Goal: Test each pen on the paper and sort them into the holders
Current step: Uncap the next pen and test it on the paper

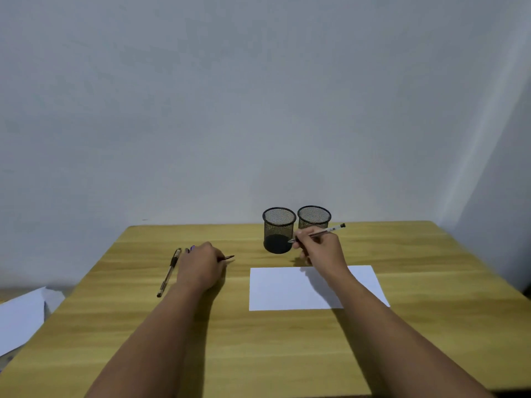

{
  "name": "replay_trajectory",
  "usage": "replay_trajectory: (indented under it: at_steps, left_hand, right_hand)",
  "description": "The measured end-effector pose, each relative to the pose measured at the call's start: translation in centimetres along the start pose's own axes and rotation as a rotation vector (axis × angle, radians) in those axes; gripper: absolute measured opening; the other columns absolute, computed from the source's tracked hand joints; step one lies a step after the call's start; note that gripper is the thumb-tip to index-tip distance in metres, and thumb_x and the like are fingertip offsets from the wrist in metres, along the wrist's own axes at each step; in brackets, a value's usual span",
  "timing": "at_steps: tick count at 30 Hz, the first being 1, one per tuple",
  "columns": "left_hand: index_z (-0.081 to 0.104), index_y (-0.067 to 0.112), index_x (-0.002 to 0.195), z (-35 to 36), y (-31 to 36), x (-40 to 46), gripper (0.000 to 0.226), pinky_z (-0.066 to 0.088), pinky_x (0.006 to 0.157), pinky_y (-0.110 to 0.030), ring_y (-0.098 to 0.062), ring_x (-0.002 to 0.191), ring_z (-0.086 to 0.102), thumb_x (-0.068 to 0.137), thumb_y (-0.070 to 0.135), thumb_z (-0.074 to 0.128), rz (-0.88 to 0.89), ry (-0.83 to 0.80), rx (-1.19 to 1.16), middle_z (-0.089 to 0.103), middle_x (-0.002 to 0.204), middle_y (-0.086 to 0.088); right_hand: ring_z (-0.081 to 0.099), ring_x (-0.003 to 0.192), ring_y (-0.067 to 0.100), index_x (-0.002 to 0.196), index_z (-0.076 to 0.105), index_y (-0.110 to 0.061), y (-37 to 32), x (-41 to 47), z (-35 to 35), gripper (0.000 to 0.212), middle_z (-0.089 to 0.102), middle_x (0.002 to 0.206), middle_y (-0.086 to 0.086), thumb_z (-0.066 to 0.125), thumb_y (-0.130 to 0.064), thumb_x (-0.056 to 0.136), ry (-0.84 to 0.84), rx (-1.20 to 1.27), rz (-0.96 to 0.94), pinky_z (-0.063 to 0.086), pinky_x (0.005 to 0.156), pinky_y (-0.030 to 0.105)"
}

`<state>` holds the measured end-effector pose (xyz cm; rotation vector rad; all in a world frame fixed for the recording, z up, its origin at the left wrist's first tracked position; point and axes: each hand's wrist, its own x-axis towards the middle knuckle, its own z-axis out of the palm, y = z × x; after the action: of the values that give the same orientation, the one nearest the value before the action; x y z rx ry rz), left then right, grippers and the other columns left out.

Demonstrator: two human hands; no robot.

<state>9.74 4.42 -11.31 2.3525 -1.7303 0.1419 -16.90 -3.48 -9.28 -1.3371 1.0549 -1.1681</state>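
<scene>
**Pen Sorting Station: Count and Condition**

I am looking down at a wood-grain worktop, smooth and pale yellow-brown, set against a plain grey wall.

Holders: I am counting two. The left holder and the right holder are both black wire-mesh cylinders with solid rims, standing upright side by side at the far edge, rims just beside each other. I am seeing no pen sticking out of either.

Paper: one white rectangular sheet is lying flat on the worktop in front of the holders. Its visible surface is reading as unmarked. More white sheets are lying off the worktop's left edge.

Pens: I am counting at least three. The right hand is gripping a slim silver pen in its fingers, writing-style, with the tip pointing at the left holder's wall and the dark cap end angling up to the right; it is hovering beyond the sheet's far edge. The left hand is resting knuckles-up on the worktop, fingers curled over a dark pen whose end is poking out to the right. A clear-barrelled pen with black grip is lying loose just left of that hand. A purple tip is showing behind the left hand; I cannot tell what it belongs to.
</scene>
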Motion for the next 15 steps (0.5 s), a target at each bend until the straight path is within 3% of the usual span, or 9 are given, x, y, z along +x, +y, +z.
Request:
replay_trajectory:
  at_steps: [4, 8, 11, 15]
  left_hand:
    - [0.071, 0.031, 0.12, 0.6, 0.5, -0.1, 0.032, 0.045, 0.095, -0.044, -0.025, 0.113, 0.059, 0.095, 0.047, 0.057, 0.036, 0.05, 0.026, 0.063, 0.124, 0.002]
    - [0.071, 0.027, 0.121, 0.7, 2.1, -2.5, 0.034, 0.047, 0.09, -0.039, -0.019, 0.111, 0.055, 0.096, 0.043, 0.055, 0.197, 0.2, -0.154, 0.064, 0.124, 0.007]
    - [0.069, 0.026, 0.125, 0.9, 3.3, -3.9, 0.039, 0.047, 0.098, -0.041, -0.019, 0.12, 0.055, 0.097, 0.046, 0.052, 0.364, 0.114, -0.15, 0.062, 0.135, 0.006]
    - [0.06, 0.03, 0.134, 2.1, 3.3, -4.6, 0.056, 0.04, 0.108, -0.044, -0.019, 0.136, 0.047, 0.093, 0.062, 0.038, 0.402, 0.034, -0.038, 0.052, 0.151, 0.005]
  right_hand:
    - [0.056, 0.046, 0.008, 0.098, 0.073, -0.001, 1.7, -0.5, -1.0, 0.016, 0.074, 0.071, 0.001, 0.067, -0.012, 0.106, 0.071, -0.003, -0.021, 0.045, 0.043, 0.019]
    - [0.056, 0.049, 0.015, 0.095, 0.073, -0.007, 1.9, -1.0, -0.9, 0.016, 0.074, 0.068, -0.001, 0.066, -0.014, 0.107, 0.111, 0.069, -0.01, 0.047, 0.043, 0.026]
    - [0.053, 0.051, 0.02, 0.088, 0.067, 0.006, 2.1, -1.5, 0.1, 0.035, 0.067, 0.067, 0.008, 0.072, -0.025, 0.104, 0.074, 0.058, -0.041, 0.046, 0.045, 0.028]
    - [0.053, 0.054, 0.019, 0.087, 0.065, 0.004, 2.6, -1.9, 2.5, 0.042, 0.063, 0.066, 0.01, 0.067, -0.032, 0.107, -0.012, 0.043, -0.061, 0.045, 0.048, 0.029]
